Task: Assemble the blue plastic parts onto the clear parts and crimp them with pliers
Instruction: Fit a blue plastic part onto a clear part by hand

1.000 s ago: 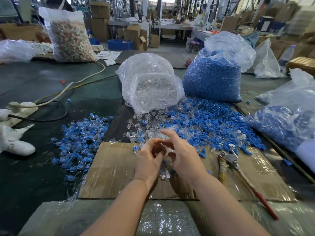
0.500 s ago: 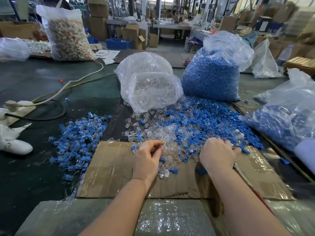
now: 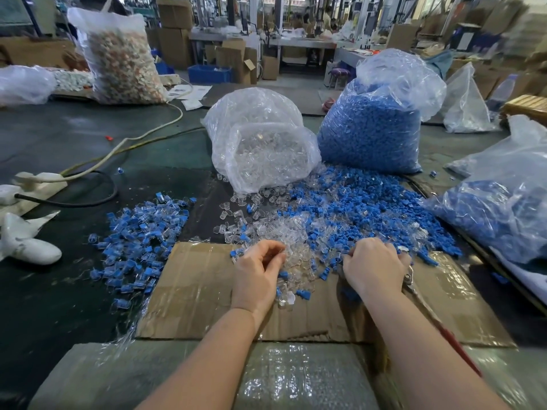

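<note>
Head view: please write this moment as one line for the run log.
left hand: pinches clear part | right hand: curled over pliers at loose blue parts | cardboard beneath | crimp not yet begun

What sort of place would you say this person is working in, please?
Most likely a factory or workshop floor doing manual assembly. Bulk plastic sacks of blue parts and clear parts stand on the table, and stacked cardboard boxes and other workbenches fill the hall behind.
</note>
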